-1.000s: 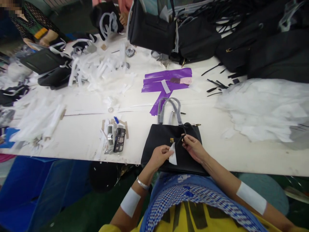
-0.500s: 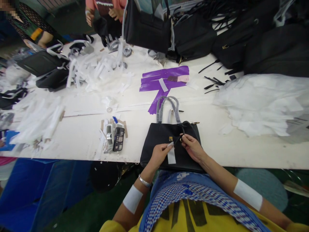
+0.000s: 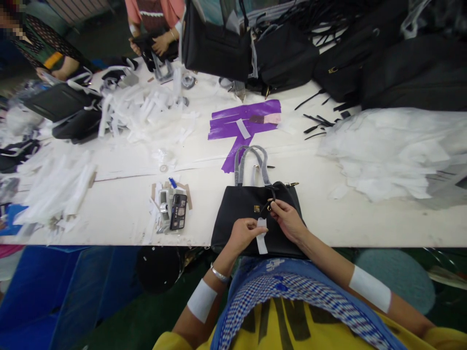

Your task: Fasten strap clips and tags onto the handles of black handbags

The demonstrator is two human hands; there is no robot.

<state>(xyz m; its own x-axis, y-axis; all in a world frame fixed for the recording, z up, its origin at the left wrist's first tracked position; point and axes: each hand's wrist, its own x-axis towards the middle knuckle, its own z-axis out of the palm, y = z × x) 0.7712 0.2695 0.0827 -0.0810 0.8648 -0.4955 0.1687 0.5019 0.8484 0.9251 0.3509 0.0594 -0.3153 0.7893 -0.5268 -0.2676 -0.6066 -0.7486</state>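
A black handbag (image 3: 233, 218) lies at the table's front edge, close to my body. Its two handles (image 3: 239, 167), covered in grey wrapping, point away from me. My left hand (image 3: 243, 234) pinches a white paper strip (image 3: 261, 243) over the front of the bag. Just right of a small gold plate (image 3: 257, 208), my right hand (image 3: 288, 218) is closed on a thin black strap (image 3: 273, 193) with a gold fitting. A gold clasp (image 3: 292, 184) sticks out at the bag's upper right corner.
Purple tape (image 3: 229, 127) is stuck to the table beyond the bag. To the left lie a phone (image 3: 178, 212) and white strips (image 3: 62, 184); to the right, a pile of white sheets (image 3: 394, 155). Black bags (image 3: 288, 56) stand at the back, where two people work.
My left hand has moved slightly down with the white strip, its thumb now across it. My right hand has shifted a little left with the strap. A co-worker's hands have moved on a black bag.
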